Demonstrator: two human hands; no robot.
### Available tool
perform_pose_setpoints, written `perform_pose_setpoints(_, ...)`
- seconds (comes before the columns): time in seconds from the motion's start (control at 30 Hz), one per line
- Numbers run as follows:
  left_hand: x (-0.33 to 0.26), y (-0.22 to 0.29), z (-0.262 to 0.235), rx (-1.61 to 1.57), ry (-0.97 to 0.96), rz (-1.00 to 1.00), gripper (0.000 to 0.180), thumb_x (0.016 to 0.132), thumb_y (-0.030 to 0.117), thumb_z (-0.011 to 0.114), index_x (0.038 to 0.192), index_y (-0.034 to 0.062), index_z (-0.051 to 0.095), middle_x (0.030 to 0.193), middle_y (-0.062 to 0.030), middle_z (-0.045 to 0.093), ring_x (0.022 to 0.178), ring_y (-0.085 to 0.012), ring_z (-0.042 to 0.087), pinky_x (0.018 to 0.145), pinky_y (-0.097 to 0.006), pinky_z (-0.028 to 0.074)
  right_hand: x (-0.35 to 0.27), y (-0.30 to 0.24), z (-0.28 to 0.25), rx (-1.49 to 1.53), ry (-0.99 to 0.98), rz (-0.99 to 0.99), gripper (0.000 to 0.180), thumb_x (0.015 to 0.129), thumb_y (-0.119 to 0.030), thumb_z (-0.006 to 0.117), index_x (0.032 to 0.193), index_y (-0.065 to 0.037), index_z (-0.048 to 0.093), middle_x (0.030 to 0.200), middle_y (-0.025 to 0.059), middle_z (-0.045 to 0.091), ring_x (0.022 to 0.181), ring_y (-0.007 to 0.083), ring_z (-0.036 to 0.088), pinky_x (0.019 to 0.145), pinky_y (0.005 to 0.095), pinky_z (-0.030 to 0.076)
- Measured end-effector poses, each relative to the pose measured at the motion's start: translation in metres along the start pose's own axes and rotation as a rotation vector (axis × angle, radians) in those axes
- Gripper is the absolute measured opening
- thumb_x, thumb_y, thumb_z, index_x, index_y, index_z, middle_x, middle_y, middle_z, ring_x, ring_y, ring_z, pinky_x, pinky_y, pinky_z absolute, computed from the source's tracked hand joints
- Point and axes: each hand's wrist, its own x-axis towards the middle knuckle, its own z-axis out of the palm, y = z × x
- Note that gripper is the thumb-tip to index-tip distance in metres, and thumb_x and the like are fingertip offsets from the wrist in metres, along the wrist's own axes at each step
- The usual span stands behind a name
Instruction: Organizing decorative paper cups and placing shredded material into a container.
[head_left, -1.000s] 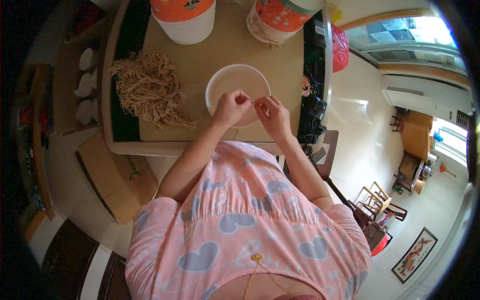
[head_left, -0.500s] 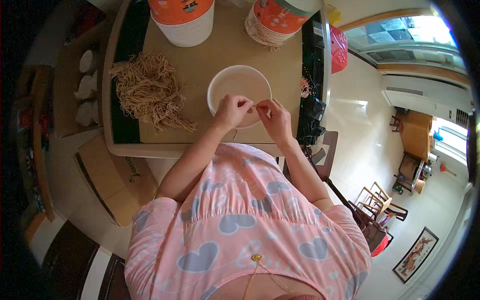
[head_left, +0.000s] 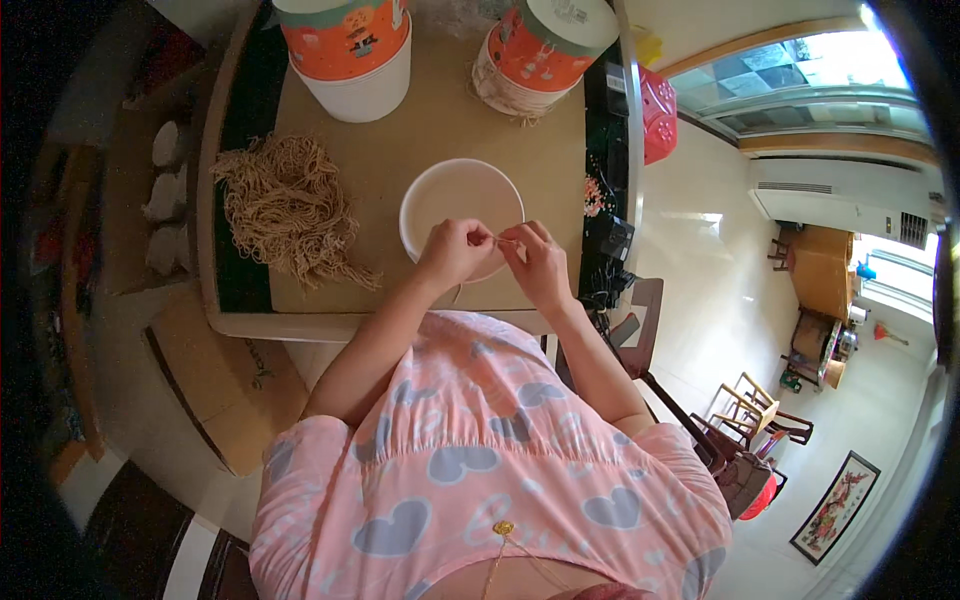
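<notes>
My left hand [head_left: 455, 252] and my right hand [head_left: 538, 265] meet above the near part of a round white tub [head_left: 411, 212]. Both are closed in a pinch, fingertips almost touching, on what looks like a thin tan string [head_left: 498, 240]. A short loose end of string [head_left: 458, 294] shows below my left hand, near the table's front edge. To the left lies a tangled heap of tan string [head_left: 290, 210]. Most of the strand between my fingers is hidden or too fine to follow.
Behind the tub stand a stack of white and orange tubs [head_left: 355, 85] and another orange tub [head_left: 540, 50] with string round its base. Black adapters and cables [head_left: 612, 240] line the table's right edge. A cardboard box [head_left: 235, 375] sits below on the left.
The whole view has shifted, so the table and its things appear slightly lower and further left. My hands stay pinched together over the tub, with little change between them.
</notes>
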Motion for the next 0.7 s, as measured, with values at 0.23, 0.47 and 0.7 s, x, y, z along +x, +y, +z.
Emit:
perform_pose_setpoints(0.23, 0.003, 0.001, -0.004, -0.234, 0.001, -0.19, 0.02, 0.086, 0.019, 0.061, 0.084, 0.001, 0.069, 0.065, -0.0029, 0.065, 0.054, -0.0067, 0.053, 0.054, -0.025, 0.044, 0.002, 0.002, 0.0, 0.025, 0.042, -0.038, 0.009, 0.079, -0.008, 0.066, 0.086, -0.005, 0.062, 0.078, 0.0093, 0.061, 0.058, 0.0214, 0.056, 0.052, 0.0303, 0.044)
perform_pose_setpoints(0.47, 0.001, -0.004, 0.001, -0.116, 0.021, 0.007, 0.019, 0.088, 0.017, 0.058, 0.079, 0.0004, 0.063, 0.067, -0.0044, 0.063, 0.057, -0.0079, 0.054, 0.053, -0.025, 0.043, 0.003, 0.0, -0.001, 0.001, 0.015, -0.027, 0.007, 0.081, -0.009, 0.064, 0.085, -0.006, 0.061, 0.08, 0.0101, 0.06, 0.065, 0.0261, 0.059, 0.056, 0.034, 0.046)
perform_pose_setpoints(0.7, -0.002, -0.013, 0.009, -0.044, 0.101, 0.048, 0.016, 0.089, 0.013, 0.054, 0.083, -0.0009, 0.057, 0.071, -0.0101, 0.063, 0.065, -0.0158, 0.061, 0.062, -0.031, 0.048, 0.0, 0.002, 0.001, 0.009, -0.023, -0.013, 0.006, 0.081, -0.01, 0.062, 0.084, -0.006, 0.059, 0.081, 0.0107, 0.06, 0.072, 0.0314, 0.061, 0.061, 0.0377, 0.048)
